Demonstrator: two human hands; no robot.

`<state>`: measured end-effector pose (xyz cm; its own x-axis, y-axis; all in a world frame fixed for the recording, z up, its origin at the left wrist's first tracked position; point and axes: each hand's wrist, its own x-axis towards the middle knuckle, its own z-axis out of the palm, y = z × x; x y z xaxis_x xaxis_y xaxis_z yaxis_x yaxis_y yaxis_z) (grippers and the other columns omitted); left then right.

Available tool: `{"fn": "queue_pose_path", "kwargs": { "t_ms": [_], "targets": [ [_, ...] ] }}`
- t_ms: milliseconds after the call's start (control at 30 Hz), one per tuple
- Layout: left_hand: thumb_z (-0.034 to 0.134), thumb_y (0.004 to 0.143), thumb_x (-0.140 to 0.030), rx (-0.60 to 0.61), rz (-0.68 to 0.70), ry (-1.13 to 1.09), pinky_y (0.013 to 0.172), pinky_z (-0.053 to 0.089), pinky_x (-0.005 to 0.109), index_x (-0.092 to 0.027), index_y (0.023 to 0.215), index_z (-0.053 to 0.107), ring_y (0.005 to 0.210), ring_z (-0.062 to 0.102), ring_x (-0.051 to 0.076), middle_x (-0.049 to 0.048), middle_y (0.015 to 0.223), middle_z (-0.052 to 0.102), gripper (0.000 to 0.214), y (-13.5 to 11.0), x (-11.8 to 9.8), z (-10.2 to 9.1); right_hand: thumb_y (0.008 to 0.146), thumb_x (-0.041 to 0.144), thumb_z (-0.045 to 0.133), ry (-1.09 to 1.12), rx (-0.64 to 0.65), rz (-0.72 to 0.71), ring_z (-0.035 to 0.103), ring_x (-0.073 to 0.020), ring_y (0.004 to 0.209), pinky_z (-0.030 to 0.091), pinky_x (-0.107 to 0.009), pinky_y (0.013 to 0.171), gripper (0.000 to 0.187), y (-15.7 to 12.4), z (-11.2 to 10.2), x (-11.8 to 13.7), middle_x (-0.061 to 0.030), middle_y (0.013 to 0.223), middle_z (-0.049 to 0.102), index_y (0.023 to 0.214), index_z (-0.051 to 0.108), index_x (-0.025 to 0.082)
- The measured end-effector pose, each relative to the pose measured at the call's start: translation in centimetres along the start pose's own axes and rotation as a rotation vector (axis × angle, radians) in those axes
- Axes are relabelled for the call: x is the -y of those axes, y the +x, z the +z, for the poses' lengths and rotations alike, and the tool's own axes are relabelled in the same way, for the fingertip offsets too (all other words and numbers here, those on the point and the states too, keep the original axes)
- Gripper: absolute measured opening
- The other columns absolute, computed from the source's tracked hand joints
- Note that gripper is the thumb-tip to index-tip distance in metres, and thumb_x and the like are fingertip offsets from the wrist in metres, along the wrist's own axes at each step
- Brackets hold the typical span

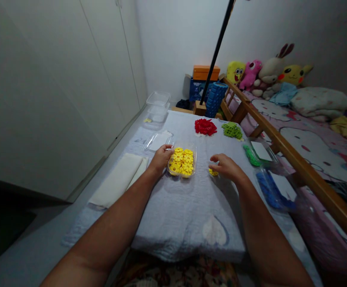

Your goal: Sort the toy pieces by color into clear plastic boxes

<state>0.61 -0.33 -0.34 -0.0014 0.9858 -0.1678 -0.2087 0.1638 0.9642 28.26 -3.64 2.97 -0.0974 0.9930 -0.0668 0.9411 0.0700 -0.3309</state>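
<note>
A clear plastic tray [194, 148] filled with several yellow flower-shaped pieces [182, 161] sits on a pale blue cloth [179, 211]. My left hand [160, 158] grips the tray's left edge, fingers curled on the rim. My right hand [225, 166] rests on the cloth to the tray's right, fingers pinched on a few loose yellow pieces [212, 172].
A red pile [205, 126] and a green pile [232, 130] lie farther back. Clear containers with green pieces [251, 156] and blue pieces [270, 191] stand at the right by a wooden bed rail [295, 157]. Empty clear containers [158, 104], a lid [158, 140] and folded white cloth [119, 179] lie left.
</note>
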Motion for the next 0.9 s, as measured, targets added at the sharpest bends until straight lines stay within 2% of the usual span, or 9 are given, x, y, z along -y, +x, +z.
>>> {"fn": "queue_pose_path", "kwargs": {
  "t_ms": [100, 233, 433, 533, 633, 733, 900],
  "targets": [
    [0.074, 0.061, -0.037, 0.003, -0.001, -0.005, 0.064, 0.049, 0.029, -0.019, 0.101, 0.061, 0.069, 0.064, 0.019, 0.001, 0.078, 0.067, 0.046, 0.0, 0.0, 0.0, 0.082, 0.025, 0.074, -0.075, 0.065, 0.004, 0.066, -0.0214, 0.096, 0.046, -0.027, 0.082, 0.028, -0.7, 0.7, -0.4, -0.0121, 0.11, 0.072, 0.108, 0.076, 0.015],
    [0.073, 0.062, -0.036, 0.001, -0.001, 0.001, 0.063, 0.049, 0.028, -0.019, 0.102, 0.061, 0.068, 0.064, 0.018, 0.0008, 0.078, 0.067, 0.045, 0.0, 0.0, 0.0, 0.079, 0.02, 0.072, -0.082, 0.073, 0.012, 0.063, -0.0183, 0.089, 0.042, -0.025, 0.075, 0.019, -0.9, 1.1, -0.3, -0.0089, 0.103, 0.071, 0.098, 0.075, 0.016],
    [0.072, 0.063, -0.036, -0.002, 0.009, 0.012, 0.062, 0.049, 0.028, -0.019, 0.102, 0.062, 0.072, 0.066, 0.019, 0.0022, 0.082, 0.069, 0.044, 0.1, 0.2, -0.1, 0.076, 0.017, 0.066, 0.135, 0.1, 0.099, 0.059, -0.0148, 0.071, 0.038, -0.024, 0.062, 0.007, -0.9, 0.6, -1.3, -0.0009, 0.079, 0.069, 0.082, 0.067, 0.019],
    [0.073, 0.063, -0.036, 0.003, 0.01, 0.011, 0.063, 0.05, 0.028, -0.019, 0.102, 0.062, 0.074, 0.067, 0.019, 0.0025, 0.085, 0.069, 0.043, 0.1, 0.2, -0.1, 0.075, 0.02, 0.062, 0.275, 0.047, 0.071, 0.058, -0.0147, 0.068, 0.038, -0.024, 0.06, 0.003, -0.7, 0.1, -1.5, 0.0009, 0.073, 0.067, 0.078, 0.063, 0.02],
    [0.072, 0.064, -0.035, 0.016, -0.001, 0.002, 0.063, 0.05, 0.028, -0.019, 0.103, 0.061, 0.073, 0.067, 0.019, 0.002, 0.085, 0.07, 0.043, 0.0, 0.1, 0.0, 0.075, 0.025, 0.062, 0.424, -0.048, 0.003, 0.057, -0.015, 0.067, 0.041, -0.025, 0.062, 0.005, -0.3, -0.4, -0.2, 0.0005, 0.075, 0.066, 0.078, 0.062, 0.021],
    [0.073, 0.065, -0.034, 0.04, -0.018, -0.016, 0.063, 0.051, 0.028, -0.019, 0.104, 0.06, 0.071, 0.067, 0.018, 0.0015, 0.084, 0.07, 0.044, -0.2, 0.0, 0.2, 0.078, 0.027, 0.061, 0.509, -0.125, -0.066, 0.057, -0.0159, 0.069, 0.043, -0.027, 0.065, 0.006, 0.4, -0.8, 2.3, -0.0001, 0.075, 0.065, 0.08, 0.061, 0.021],
    [0.076, 0.066, -0.034, 0.084, -0.033, -0.055, 0.063, 0.052, 0.027, -0.019, 0.106, 0.058, 0.068, 0.066, 0.016, 0.0014, 0.085, 0.07, 0.046, -0.3, 0.2, 0.3, 0.08, 0.018, 0.057, 0.396, -0.302, -0.162, 0.059, -0.0186, 0.08, 0.045, -0.031, 0.078, 0.006, 2.3, -0.6, 6.1, -0.0026, 0.083, 0.067, 0.081, 0.062, 0.021]
  ]
}}
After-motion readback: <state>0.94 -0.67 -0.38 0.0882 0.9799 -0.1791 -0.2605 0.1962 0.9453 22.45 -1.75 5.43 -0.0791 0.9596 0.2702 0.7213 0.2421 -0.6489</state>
